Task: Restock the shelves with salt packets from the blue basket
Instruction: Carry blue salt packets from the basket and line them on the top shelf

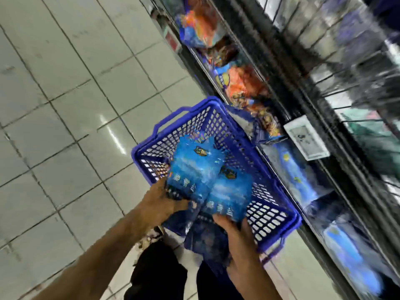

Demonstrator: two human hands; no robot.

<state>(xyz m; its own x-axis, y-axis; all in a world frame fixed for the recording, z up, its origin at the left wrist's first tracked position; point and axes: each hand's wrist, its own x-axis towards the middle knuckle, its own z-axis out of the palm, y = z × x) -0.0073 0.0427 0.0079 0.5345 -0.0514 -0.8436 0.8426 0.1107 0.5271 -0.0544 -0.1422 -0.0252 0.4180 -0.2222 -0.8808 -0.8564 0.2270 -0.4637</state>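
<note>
Blue plastic fills the middle of the head view: the blue basket (225, 131), a perforated crate with a loop handle on its far end, sits just beyond my hands, hard against the foot of the shelves (324, 105) that run along my right side. My left hand (164, 202) grips the near end of one salt packet (194, 167), fingers curled under its lower edge, and that packet slants up and away from me over the basket's open top. My right hand (236, 232) holds the near end of a second salt packet (229, 191), which lies just to the right of the first and touches it along one side; the thumb lies across the packet's bottom edge. Both packets are glossy light blue with small printed marks too blurred to read. Below and between my wrists a darker blue bag or wrapper (205, 241) hangs, its shape unclear.

Past my right hand, the lower shelf holds more blue packets (296, 169) lying flat. Farther ahead on the same side are orange and blue snack bags (244, 85). A white price tag (306, 137) is fixed to the shelf edge beyond the basket. The upper wire shelves are smeared by motion. To my left lies pale tiled floor (65, 105).
</note>
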